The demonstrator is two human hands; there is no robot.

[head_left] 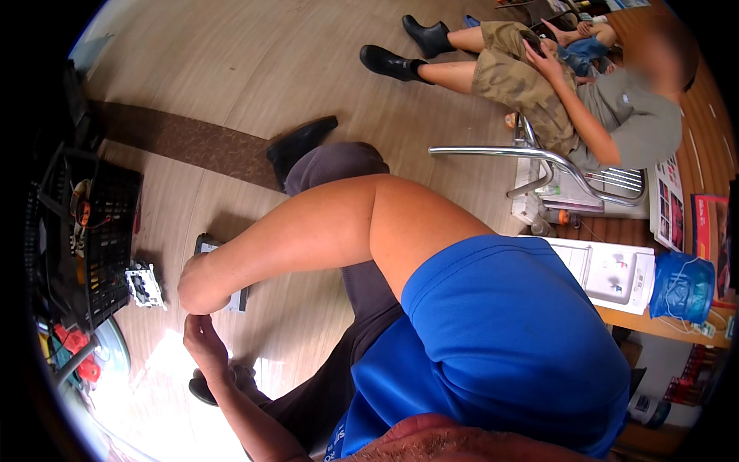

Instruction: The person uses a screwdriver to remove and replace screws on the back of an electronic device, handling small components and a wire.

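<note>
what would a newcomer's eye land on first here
The bright blue fabric sleeve fills the lower middle, its bare right arm stretched leftward to the right hand, which sits just above the left hand in the picture. At upper right, a seated person in grey holds a small dark object. Toward the left edge, a black plastic crate contrasts with the pale wood-look floor.

Right hand (204,283) is beside left hand (205,345) — above the floor (200,77).
</note>
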